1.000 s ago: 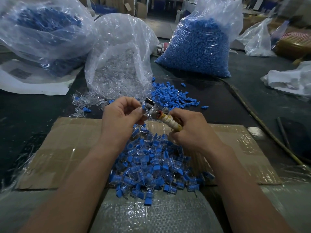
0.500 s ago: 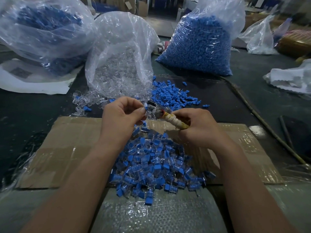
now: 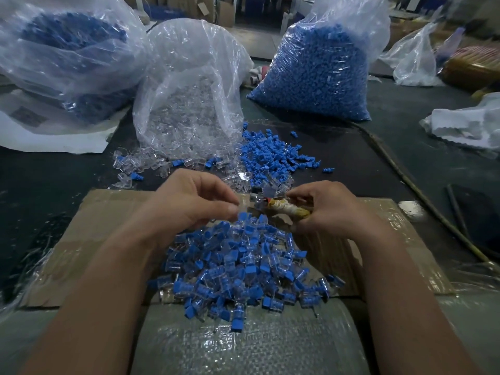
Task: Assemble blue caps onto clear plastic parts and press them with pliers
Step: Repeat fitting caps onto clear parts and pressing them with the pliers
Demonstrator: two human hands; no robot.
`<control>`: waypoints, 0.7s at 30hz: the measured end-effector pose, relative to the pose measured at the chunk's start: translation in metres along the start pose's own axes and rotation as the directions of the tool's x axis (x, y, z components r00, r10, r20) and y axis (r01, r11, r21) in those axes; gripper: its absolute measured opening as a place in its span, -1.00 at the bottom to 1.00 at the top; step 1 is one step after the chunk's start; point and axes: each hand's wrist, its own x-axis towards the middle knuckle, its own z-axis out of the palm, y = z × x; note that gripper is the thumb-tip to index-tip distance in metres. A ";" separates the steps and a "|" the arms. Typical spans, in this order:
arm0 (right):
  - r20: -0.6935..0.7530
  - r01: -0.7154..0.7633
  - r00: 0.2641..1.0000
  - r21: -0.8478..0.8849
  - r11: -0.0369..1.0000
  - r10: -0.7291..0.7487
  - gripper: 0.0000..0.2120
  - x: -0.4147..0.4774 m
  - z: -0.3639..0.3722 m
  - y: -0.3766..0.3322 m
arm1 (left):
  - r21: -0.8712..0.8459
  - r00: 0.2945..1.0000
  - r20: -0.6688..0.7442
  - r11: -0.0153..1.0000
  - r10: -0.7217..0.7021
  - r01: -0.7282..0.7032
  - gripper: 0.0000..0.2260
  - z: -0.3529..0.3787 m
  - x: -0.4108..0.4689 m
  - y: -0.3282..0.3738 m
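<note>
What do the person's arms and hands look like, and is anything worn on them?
The left hand and right hand are bare: no gloves, rings or watch show. The left forearm and right forearm are bare too, with no sleeve in view down to the picture's edge.

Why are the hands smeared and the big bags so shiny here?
Head view: the left hand and right hand gripping the cloth-wrapped pliers are motion-blurred; light glares off the crinkled clear plastic bag of clear parts; the wide lens bends the edges.
</note>
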 end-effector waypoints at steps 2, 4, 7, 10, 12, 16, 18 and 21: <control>0.013 0.001 1.000 -0.009 1.000 -0.001 -0.41 0.001 0.002 -0.001 | 0.032 0.997 0.074 0.999 0.009 -0.011 -0.88 -0.002 -0.001 0.000; 0.023 0.000 1.000 -0.026 1.000 0.000 -0.40 0.001 0.003 -0.002 | 0.067 0.994 0.111 0.998 0.006 -0.014 -0.87 -0.002 -0.003 -0.001; 0.052 -0.005 0.999 -0.025 1.000 0.006 -0.33 0.002 0.003 -0.004 | 0.022 0.999 0.047 1.000 -0.003 0.002 -0.86 -0.003 -0.002 -0.002; 0.094 -0.008 0.996 -0.014 1.000 0.009 -0.25 0.001 0.003 -0.005 | -0.019 0.987 -0.162 1.000 0.012 -0.015 -0.90 -0.006 0.003 -0.005; 0.116 -0.012 0.993 -0.010 1.000 0.013 -0.24 0.001 0.002 -0.005 | 0.017 0.953 -0.302 1.000 0.029 -0.025 -0.96 -0.010 0.008 -0.008; 0.148 -0.012 0.989 0.001 1.000 0.012 -0.29 0.001 0.001 0.000 | 0.298 0.885 -0.455 0.953 0.100 0.046 -0.87 -0.014 0.025 -0.015; 0.151 -0.025 0.988 0.028 0.999 0.020 -0.35 0.003 0.001 0.003 | 0.383 0.895 -0.428 0.922 0.121 0.058 -0.90 -0.010 0.034 -0.013; 0.123 -0.035 0.992 0.098 0.995 0.022 -0.45 0.004 0.002 0.006 | 0.520 0.934 -0.337 0.851 0.118 0.080 -0.89 -0.001 0.049 -0.011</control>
